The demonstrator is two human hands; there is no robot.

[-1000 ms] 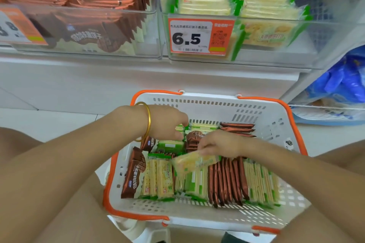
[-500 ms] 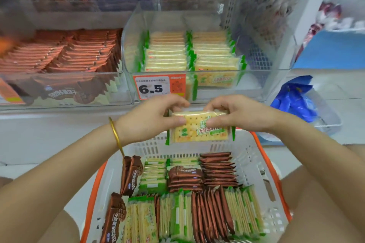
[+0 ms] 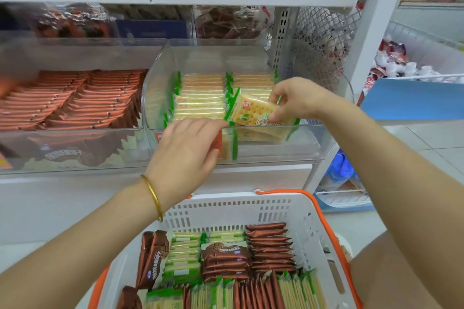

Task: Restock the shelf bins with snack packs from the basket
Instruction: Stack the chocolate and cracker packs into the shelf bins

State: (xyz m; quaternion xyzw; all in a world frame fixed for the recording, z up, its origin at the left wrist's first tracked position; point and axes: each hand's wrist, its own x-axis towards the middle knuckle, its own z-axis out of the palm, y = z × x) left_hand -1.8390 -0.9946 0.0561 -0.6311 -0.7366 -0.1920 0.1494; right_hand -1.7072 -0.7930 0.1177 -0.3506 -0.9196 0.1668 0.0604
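Placing step, by my reading: the right hand's [image 3: 298, 100] fingers [image 3: 274, 94] pinch the flat yellow cracker pack with green ends [image 3: 253, 111], tilted over the clear plastic shelf bin's [image 3: 276, 153] front stack. The left hand's [image 3: 185, 150] fingers lie nearly straight, tips at the pack's left end. Next, lower it flat below the fingers, release, and return to the white orange-rimmed basket [image 3: 251, 208].
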